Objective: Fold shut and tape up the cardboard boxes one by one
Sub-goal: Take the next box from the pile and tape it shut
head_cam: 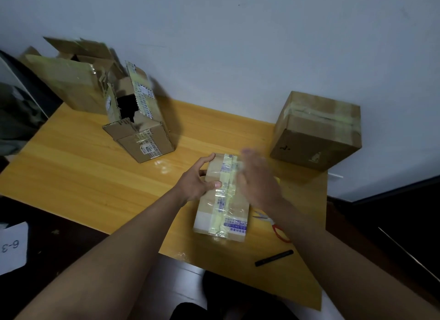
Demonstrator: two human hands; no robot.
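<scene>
A small flat cardboard box (214, 207) lies closed on the yellow table (83, 176), with clear and pale tape running along its top seam. My left hand (197, 180) grips its left side, thumb on top and fingers curled round the far corner. Blurred by motion, my right hand (257, 179) is over the box's right side with its fingers straight. A larger sealed box (316, 131) stands at the back right. Two open boxes stand at the back left: a labelled one (140, 126) and a bigger one (71, 81) behind it.
Red-handled scissors (277, 226) lie partly under my right forearm. A black marker (273, 257) rests near the table's front edge. A white paper marked 6-3 (12, 246) lies on the dark floor at left. The wall runs close behind the table.
</scene>
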